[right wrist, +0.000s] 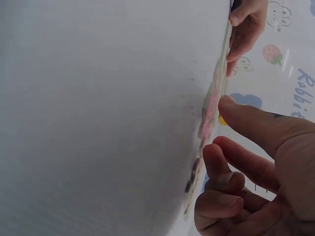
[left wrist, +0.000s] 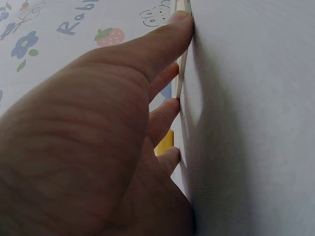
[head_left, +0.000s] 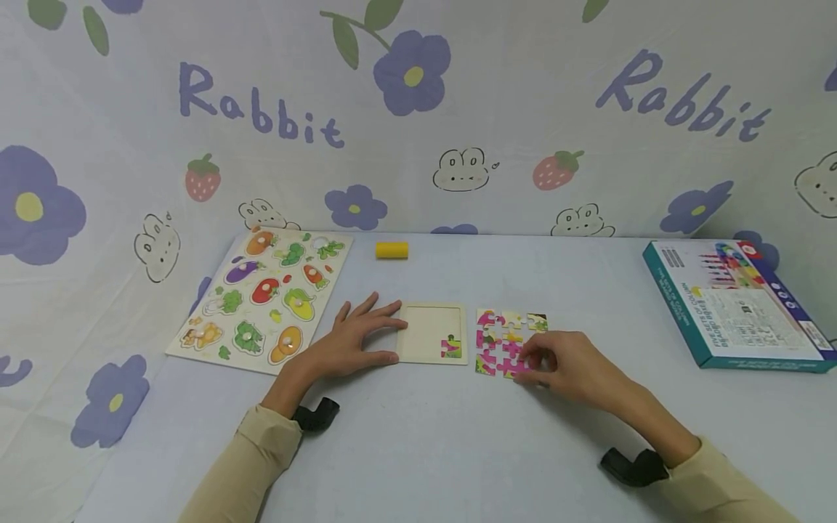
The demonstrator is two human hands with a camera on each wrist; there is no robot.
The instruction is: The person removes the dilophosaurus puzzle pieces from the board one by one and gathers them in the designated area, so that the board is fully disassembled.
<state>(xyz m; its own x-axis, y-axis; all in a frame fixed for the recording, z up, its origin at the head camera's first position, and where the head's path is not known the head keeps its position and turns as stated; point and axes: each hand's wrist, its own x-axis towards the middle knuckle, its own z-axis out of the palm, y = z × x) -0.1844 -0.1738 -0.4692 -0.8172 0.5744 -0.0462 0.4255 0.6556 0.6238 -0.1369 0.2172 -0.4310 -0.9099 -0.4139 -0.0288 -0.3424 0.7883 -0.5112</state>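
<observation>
My left hand [head_left: 353, 341] lies with spread fingers against the left side of a small square wooden puzzle tray [head_left: 425, 307]. Its thumb [left wrist: 167, 37] and fingertips touch the tray's edge in the left wrist view. Inside the tray, at the lower right corner, sits one pink and green jigsaw piece [head_left: 451, 346]. Just right of the tray, loose jigsaw pieces [head_left: 487, 363] in pink, yellow and green lie close together in rows. Over their right side hovers my right hand [head_left: 572, 367]. In the right wrist view its thumb [right wrist: 246, 118] and forefinger stand apart, with nothing seen between them.
A vegetable knob-puzzle board [head_left: 261, 312] lies at the left, partly behind my left hand. A yellow cylinder [head_left: 391, 250] rests near the back edge. On the right is a teal and white box [head_left: 739, 305]. A printed cloth [head_left: 510, 87] hangs behind the table.
</observation>
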